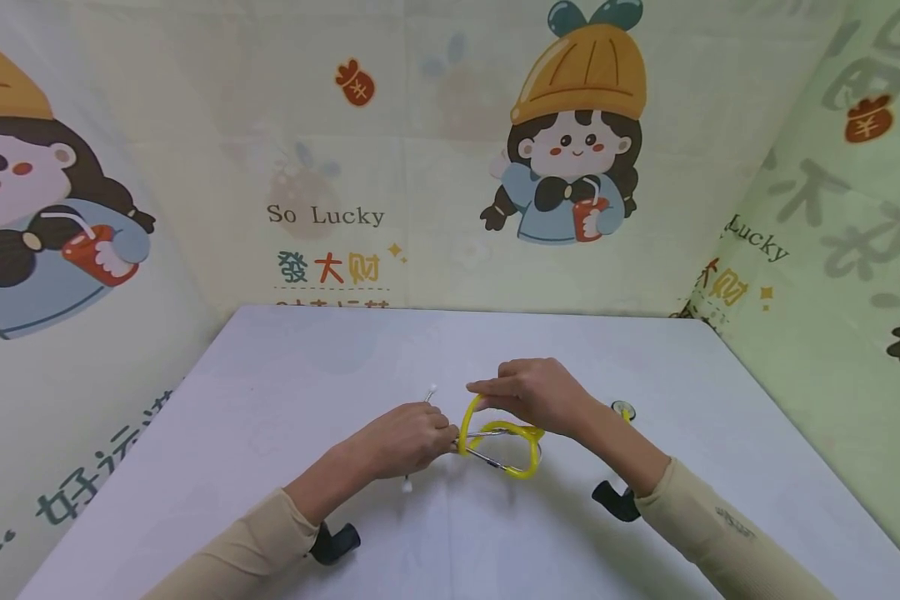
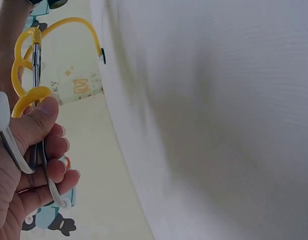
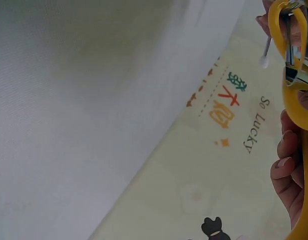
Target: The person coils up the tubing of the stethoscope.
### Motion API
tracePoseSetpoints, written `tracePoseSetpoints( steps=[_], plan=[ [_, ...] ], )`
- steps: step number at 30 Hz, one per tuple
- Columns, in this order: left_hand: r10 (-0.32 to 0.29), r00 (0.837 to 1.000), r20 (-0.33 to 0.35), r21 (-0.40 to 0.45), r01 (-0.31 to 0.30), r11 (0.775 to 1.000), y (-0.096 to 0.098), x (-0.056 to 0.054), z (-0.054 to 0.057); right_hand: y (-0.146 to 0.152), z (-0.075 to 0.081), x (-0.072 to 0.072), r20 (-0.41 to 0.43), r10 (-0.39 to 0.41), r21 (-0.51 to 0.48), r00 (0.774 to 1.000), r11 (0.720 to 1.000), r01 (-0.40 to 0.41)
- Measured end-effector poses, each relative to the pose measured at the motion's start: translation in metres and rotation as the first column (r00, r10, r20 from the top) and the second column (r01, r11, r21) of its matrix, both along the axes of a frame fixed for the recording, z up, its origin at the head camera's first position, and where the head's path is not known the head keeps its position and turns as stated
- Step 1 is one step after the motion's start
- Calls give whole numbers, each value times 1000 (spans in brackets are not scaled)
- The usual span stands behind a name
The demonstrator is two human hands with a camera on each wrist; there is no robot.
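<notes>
Stethoscope (image 1: 522, 473) was up in both hands above the white table (image 1: 330, 358), about mid-width, shadow on the cloth below. Left hand (image 1: 412, 437) gripped the ear-tube end, fingers curled round the metal tubes (image 2: 36, 67), thumb pressed along them, white ear tips (image 2: 0, 112) sticking out either side. Right hand (image 1: 543, 392) held the yellow tubing (image 2: 73, 20), fingers curled beside it in the right wrist view; thumb placement there couldn't be made out. Step in hand looked like bringing tubing round the metal tubes. To do it well, the left grip needed to be firm but not squeezing, so the frame wouldn't twist or spread; the right needed light, even tension, turns laid side by side, no kinks. Thumb sat right next to the near turn, a good spot to pin it. Slack toward the chest piece (image 1: 622, 409) was worth watching: it sat past the right forearm, could snag or swing. Couldn't tell if it touched the table. Looks: bright yellow, smooth, glossy tubing in open loops; shiny silver metal; ear tips white and rounded; chest piece round, dark-rimmed, paler face.
</notes>
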State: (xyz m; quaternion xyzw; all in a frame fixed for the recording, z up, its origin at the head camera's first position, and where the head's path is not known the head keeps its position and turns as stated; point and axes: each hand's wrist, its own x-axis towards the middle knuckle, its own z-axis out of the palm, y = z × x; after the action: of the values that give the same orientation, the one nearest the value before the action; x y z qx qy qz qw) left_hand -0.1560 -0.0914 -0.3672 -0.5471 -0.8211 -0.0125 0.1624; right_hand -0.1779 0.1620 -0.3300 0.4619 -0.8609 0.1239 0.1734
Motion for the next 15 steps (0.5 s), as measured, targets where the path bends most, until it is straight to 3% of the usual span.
tracePoseSetpoints(
  steps=[15],
  plan=[
    [-62, 996, 71, 96, 55, 994, 5, -9, 12, 11, -10, -29, 136, -30, -44, 990, 998, 36]
  ],
)
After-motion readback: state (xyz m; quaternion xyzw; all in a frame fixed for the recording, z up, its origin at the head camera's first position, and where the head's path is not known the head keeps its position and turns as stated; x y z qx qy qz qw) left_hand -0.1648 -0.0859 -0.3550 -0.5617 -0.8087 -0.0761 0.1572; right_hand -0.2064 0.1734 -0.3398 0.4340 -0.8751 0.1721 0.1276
